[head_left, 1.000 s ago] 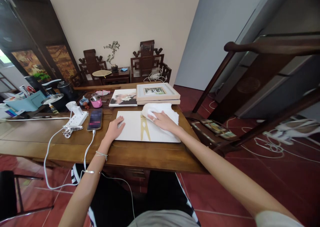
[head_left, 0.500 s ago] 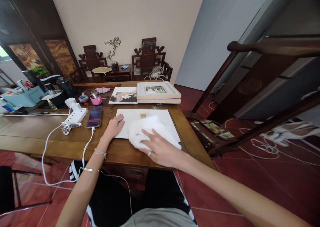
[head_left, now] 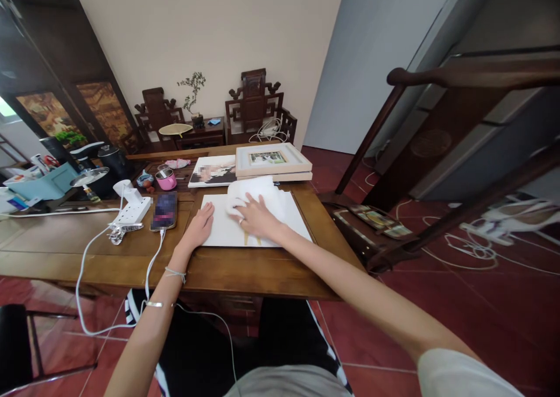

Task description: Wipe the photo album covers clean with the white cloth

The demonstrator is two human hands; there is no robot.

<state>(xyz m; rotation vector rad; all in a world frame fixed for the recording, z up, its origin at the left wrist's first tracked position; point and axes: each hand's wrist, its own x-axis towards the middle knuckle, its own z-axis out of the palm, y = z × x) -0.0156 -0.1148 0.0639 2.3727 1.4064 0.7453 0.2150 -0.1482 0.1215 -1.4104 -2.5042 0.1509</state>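
A white rectangular board (head_left: 221, 235) lies on the wooden desk (head_left: 205, 269), close to its front edge. My left hand (head_left: 200, 224) rests flat on the board's left edge, fingers stretched out. Over the board's upper part, my right hand (head_left: 258, 218) presses a fluffy white cloth (head_left: 254, 188), its fingers spread over the fabric and partly bent into it. The cloth covers the back middle of the board. Small yellowish marks (head_left: 251, 240) show on the board below my right hand.
Behind the board are a stack of frames (head_left: 280, 167) and a photo panel (head_left: 211, 171). To the left lie a phone (head_left: 163, 211) on a cable, a power strip (head_left: 135, 210) and a pink cup (head_left: 165, 179). A wooden chair (head_left: 371, 134) stands right of the desk.
My right hand has slid the cloth away from me, from the board's front right toward its back edge. Yellowish marks now show near the front. My left hand stays on the left edge.
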